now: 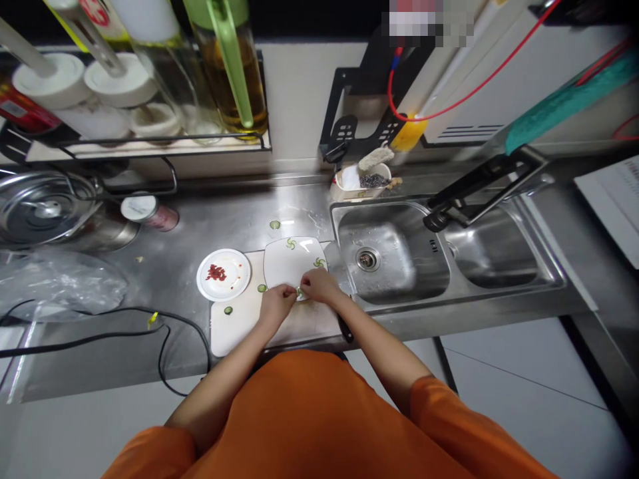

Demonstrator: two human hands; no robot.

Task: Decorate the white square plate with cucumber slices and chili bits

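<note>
Both hands meet at the near edge of the square white plate [292,266]. Left hand [276,303] and right hand [319,285] pinch together on one small green cucumber slice [299,291], fingertips nearly touching; fingers narrow, closed on the slice. Slice sits right at the plate's front rim, between the two hands.

Counts: two green pinwheel-shaped pieces on the plate, one at the back left [291,244], one at the right edge [319,263]. Two loose slices on the white cutting board [234,326], one just left of the plate [261,288], one nearer the front left [228,310]. One more slice on the steel counter [210,219] behind the plate [274,225]. One round white dish [223,275] with red chopped bits touches the board's back left corner. One knife: wide blade [338,266] lies right of the plate, black handle [345,329] passes under the right forearm.

Board's front edge runs close to the counter's front edge. Double sink [399,256] starts just right of the blade; two basins, one black faucet [474,193] over them. Left of the board is bare steel, then one black cable [100,336] looping across and one clear plastic bag [54,283]. One pot lid [47,209] and one red can [150,211] sit back left. Rack [150,140] above holds bottles and jars.
</note>
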